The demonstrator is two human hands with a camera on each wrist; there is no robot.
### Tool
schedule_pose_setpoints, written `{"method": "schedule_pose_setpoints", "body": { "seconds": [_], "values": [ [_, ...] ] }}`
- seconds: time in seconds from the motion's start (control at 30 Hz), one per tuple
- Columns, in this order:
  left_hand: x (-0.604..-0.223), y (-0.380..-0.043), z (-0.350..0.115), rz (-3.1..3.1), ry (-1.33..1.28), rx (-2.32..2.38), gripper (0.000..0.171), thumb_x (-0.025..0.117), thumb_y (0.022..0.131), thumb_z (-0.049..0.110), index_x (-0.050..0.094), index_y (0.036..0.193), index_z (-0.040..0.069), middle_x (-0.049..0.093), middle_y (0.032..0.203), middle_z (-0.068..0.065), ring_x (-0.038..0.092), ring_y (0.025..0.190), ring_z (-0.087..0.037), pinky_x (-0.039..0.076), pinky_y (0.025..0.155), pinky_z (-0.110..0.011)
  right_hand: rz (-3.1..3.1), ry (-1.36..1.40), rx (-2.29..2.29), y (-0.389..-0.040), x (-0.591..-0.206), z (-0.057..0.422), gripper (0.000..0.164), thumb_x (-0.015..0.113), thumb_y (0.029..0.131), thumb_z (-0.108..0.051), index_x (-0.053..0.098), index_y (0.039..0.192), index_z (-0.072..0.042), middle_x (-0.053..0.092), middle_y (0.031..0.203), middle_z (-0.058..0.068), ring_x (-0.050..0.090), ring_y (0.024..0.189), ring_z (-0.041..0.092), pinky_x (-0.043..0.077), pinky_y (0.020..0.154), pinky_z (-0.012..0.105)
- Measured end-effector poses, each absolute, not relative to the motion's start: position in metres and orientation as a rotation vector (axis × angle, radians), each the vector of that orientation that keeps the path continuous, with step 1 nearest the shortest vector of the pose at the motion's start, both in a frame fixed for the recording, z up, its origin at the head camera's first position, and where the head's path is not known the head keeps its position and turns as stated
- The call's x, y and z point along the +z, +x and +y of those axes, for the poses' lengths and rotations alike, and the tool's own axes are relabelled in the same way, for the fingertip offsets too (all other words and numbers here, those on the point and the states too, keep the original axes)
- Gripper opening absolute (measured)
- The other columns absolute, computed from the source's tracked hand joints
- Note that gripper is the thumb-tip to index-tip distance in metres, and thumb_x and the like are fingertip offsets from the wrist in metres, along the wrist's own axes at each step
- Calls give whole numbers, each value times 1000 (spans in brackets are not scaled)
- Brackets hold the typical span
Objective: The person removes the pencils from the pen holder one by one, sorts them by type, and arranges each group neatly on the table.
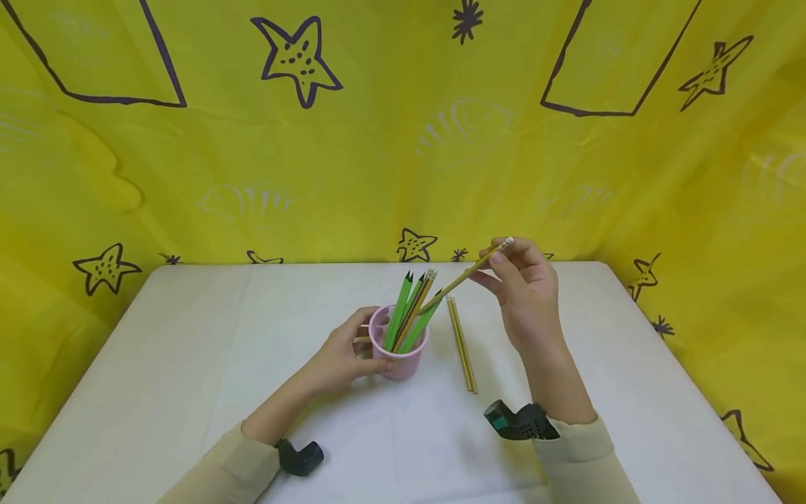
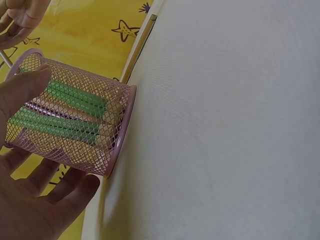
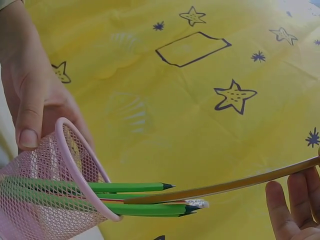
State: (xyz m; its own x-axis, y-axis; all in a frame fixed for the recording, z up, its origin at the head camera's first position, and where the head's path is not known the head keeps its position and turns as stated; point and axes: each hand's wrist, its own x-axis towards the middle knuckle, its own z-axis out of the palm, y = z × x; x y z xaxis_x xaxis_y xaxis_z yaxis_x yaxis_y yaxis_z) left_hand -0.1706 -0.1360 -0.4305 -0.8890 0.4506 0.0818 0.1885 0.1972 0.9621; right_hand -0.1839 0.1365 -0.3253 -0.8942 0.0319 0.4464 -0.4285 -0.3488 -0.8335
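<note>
My left hand (image 1: 340, 357) grips a pink mesh pencil cup (image 1: 403, 369) on the white table, thumb on the near side and fingers round the far side. Several green pencils (image 1: 398, 315) with black tips stand in it, beside darker pencils with eraser ends up. Between thumb and fingers, my right hand (image 1: 532, 297) pinches a gold pencil (image 1: 467, 274) near its white eraser. It slants down to the left, its lower end inside the cup's mouth. In the right wrist view this gold pencil (image 3: 225, 186) crosses over the cup rim (image 3: 76, 167).
Two gold pencils (image 1: 462, 346) lie side by side on the white table (image 1: 252, 392), just right of the cup. A yellow curtain (image 1: 352, 175) with drawn stars hangs behind the table and along both sides. Each wrist carries a black device (image 1: 301, 458).
</note>
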Motion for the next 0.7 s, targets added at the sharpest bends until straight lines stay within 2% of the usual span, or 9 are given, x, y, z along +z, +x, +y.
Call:
{"method": "schedule_pose_setpoints", "body": {
  "seconds": [0.7],
  "values": [
    [-430,-170,-136,2272,586,1735,84,87,76,12,41,146,15,51,143,-12,57,125,-36,52,102,-44,-1484,416,2407,-188,-322,152,12,54,100,1,61,102,-8,61,96,6,63,82,18,61,76,35]
  ]
}}
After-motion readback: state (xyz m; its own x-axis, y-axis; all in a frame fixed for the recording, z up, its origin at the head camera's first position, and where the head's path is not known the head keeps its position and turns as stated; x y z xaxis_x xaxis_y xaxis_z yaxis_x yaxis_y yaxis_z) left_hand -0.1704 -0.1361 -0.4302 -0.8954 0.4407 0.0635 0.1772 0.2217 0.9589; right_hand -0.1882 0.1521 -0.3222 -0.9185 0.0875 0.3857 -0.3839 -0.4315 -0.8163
